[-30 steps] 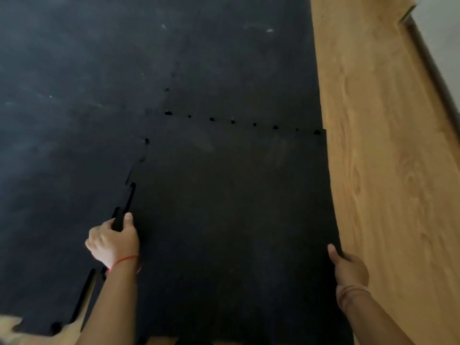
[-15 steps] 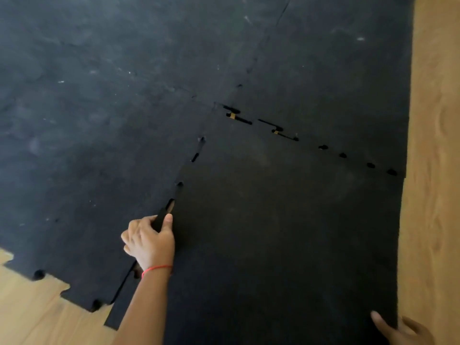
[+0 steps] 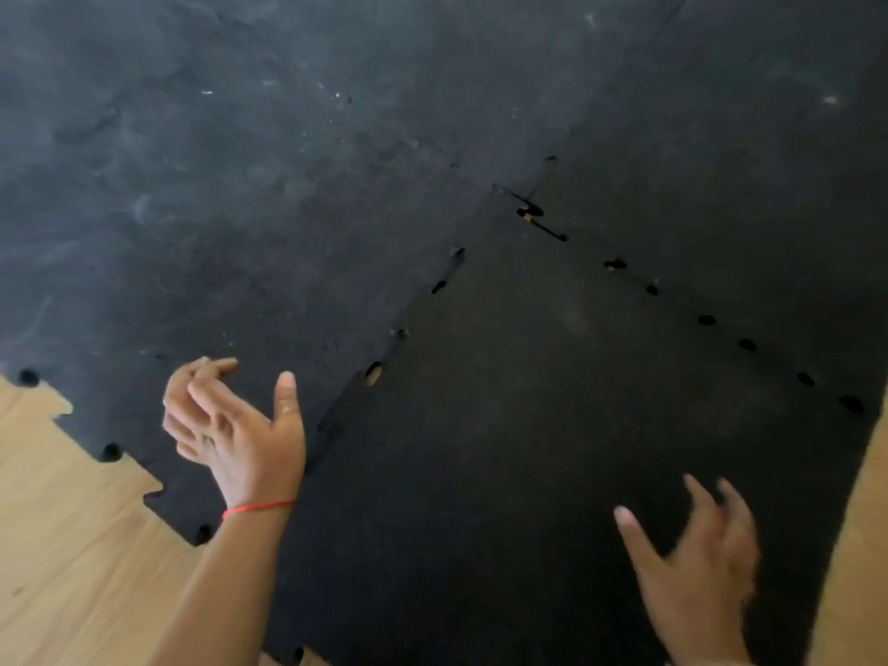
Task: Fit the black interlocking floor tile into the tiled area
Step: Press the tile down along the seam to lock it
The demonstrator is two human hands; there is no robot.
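Observation:
The black interlocking tile (image 3: 552, 425) lies flat at the lower right of the view, its toothed left and far edges against the dusty tiled area (image 3: 240, 185). Small gaps show along both seams, the widest near the far corner (image 3: 533, 213). My left hand (image 3: 230, 430), with a red thread on the wrist, hovers over the left seam with fingers apart and holds nothing. Over the tile's near right part, my right hand (image 3: 692, 569) is blurred, its fingers spread and nothing in it.
Bare wooden floor (image 3: 72, 545) shows at the lower left, beyond the jagged toothed edge of the laid tiles. A strip of the same wood (image 3: 860, 569) runs along the tile's right edge.
My left hand has let go of the tile's left edge and lifted with fingers open. My right hand has left the right edge and come over the tile. The view has swung left.

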